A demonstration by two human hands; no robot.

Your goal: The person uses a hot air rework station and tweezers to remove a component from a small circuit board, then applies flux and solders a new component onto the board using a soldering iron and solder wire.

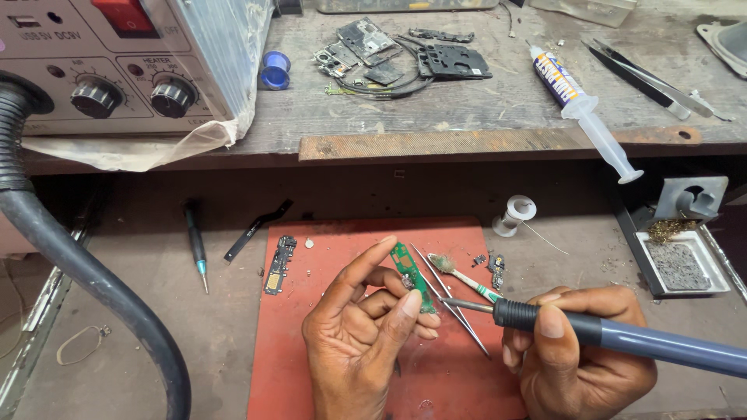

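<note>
Pinching a small green circuit board (410, 276) over the red mat (327, 311), the left hand (362, 334) is closed on it; the right hand (580, 350) grips a soldering iron (622, 336), tip touching the board, soldering seemingly underway, tweezers (455, 303) lying on the mat

Soft, even daylight lit the bench; shadow pooled under the shelf (498, 144) beyond the hands, edges bowed, focus stayed sharp.
</note>
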